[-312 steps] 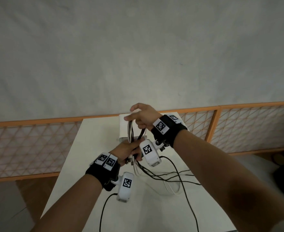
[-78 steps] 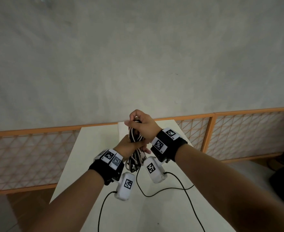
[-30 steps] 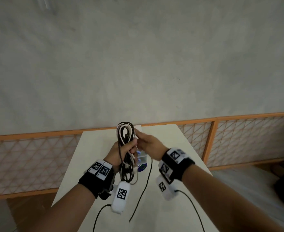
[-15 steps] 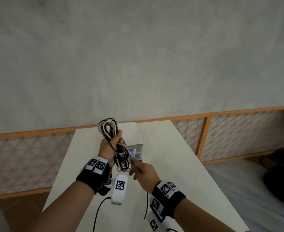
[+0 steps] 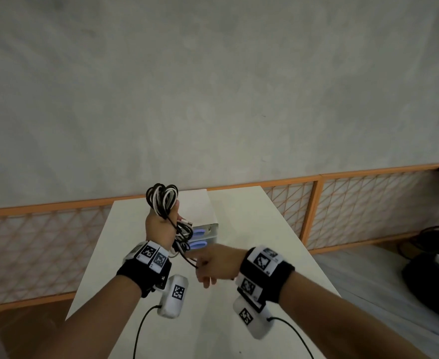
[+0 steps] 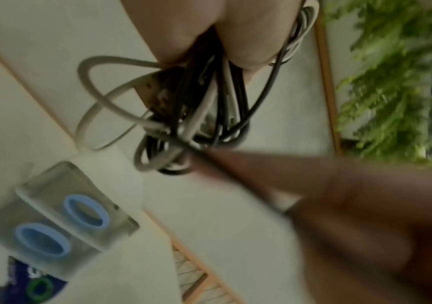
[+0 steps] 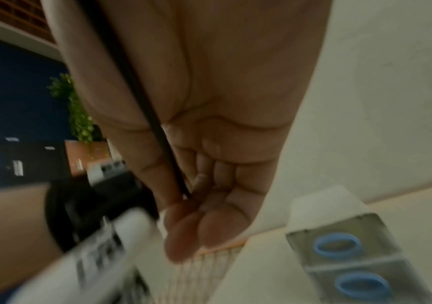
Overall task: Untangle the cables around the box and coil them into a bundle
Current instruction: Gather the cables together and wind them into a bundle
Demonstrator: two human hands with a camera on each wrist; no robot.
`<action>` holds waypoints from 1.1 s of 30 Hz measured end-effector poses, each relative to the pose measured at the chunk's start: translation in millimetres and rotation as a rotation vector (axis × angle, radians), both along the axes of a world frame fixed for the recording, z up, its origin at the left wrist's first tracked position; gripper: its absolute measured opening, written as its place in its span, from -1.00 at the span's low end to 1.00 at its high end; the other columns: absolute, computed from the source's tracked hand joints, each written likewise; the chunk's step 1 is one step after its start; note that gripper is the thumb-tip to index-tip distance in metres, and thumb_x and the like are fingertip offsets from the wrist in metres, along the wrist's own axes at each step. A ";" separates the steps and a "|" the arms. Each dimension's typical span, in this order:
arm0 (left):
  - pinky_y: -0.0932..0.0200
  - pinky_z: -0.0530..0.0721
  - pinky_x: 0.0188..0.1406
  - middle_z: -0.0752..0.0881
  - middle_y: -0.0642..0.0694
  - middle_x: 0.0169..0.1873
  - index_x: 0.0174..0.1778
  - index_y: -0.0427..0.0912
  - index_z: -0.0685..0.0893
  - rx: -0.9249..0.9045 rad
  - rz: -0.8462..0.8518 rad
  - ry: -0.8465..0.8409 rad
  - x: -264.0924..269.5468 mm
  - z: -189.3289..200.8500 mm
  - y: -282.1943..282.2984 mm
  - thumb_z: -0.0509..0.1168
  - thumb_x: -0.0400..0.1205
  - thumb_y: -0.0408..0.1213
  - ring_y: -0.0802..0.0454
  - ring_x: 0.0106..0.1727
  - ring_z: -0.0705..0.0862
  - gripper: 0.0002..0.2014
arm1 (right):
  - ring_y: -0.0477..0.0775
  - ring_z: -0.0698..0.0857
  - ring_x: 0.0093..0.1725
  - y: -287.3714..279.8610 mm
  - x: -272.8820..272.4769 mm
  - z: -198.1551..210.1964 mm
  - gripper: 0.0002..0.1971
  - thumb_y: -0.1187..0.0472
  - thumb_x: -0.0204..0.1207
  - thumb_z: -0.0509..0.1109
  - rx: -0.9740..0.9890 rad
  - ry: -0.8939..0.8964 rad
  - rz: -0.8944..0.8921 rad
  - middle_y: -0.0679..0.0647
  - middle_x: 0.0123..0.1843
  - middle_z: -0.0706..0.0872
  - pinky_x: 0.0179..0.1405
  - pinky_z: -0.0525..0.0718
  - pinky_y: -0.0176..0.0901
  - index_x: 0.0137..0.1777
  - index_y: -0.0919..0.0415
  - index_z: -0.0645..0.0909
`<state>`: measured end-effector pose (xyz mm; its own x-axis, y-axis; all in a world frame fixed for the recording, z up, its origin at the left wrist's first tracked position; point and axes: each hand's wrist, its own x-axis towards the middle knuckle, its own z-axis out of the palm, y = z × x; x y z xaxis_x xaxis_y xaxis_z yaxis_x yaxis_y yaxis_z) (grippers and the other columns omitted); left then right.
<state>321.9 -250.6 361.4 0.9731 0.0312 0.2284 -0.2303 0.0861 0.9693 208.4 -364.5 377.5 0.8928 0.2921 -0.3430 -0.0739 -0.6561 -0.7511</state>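
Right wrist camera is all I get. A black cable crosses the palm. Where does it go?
Observer: From the right hand, the black cable runs up to a cable bundle in the left hand's grip.
Operator: Is the bundle all black?
Observer: No, black and white cables are looped together.
Operator: Is it lying on the table?
Observer: No, it is held up in the air, in front of the box that sits on the white table.
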 end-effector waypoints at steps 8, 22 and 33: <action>0.08 0.64 -0.32 0.62 -0.18 -0.50 -0.28 -0.16 0.53 0.005 -0.317 0.183 -14.2 -13.8 1.8 0.22 0.67 -0.36 -0.08 -0.42 0.63 -0.82 | 0.38 0.69 0.03 4.5 9.9 38.6 -0.62 0.41 0.64 -0.03 0.913 0.160 -0.146 0.62 0.19 0.57 0.20 0.66 0.12 0.32 0.62 0.43; 0.18 0.69 -0.44 0.71 0.02 -0.55 -0.29 -0.13 0.67 -0.034 -0.564 0.444 -39.2 -13.2 -7.0 0.15 0.70 -0.33 0.10 -0.49 0.69 -0.72 | 0.10 0.41 0.32 -1.7 53.8 48.8 -0.39 0.03 0.17 0.62 -0.215 -0.713 -0.279 0.00 0.31 0.42 0.24 0.42 0.07 0.19 -0.06 0.43; 0.09 0.59 -0.37 0.58 -0.12 -0.59 -0.23 -0.32 0.58 0.005 -0.706 0.399 -47.5 3.4 -15.9 0.36 0.57 -0.43 -0.09 -0.50 0.58 -0.90 | -0.04 0.62 0.00 -29.2 61.2 59.0 -0.71 -0.16 0.47 0.40 -0.295 -0.484 0.009 -0.01 -0.02 0.69 0.03 0.52 -0.24 -0.05 0.04 0.73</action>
